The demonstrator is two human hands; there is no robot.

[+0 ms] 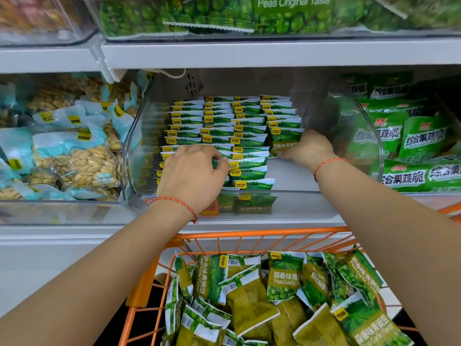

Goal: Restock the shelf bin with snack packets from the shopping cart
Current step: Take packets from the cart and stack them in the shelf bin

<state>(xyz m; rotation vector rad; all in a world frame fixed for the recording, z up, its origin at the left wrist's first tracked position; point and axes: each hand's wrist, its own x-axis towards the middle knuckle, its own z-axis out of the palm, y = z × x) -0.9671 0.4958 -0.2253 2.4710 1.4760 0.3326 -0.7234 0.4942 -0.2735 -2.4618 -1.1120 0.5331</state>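
— Fingers (219,158) of left hand (192,176) curled onto upright green packets (239,136), pressing rows together inside clear shelf bin (374,146).

— And right hand (308,148)?

— Gripping front packet (284,139) of rightmost row, fingers mostly hidden behind.

— Progress?

— Probably past halfway: four rows standing, rightmost short, bare floor in front. Plenty of garlic-pea packets (284,278) left loose in orange cart (249,233) below.

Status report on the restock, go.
Left hand on bin rows. Right hand gripping a pea packet in clear bin. Cart still loaded. Nothing blocking.
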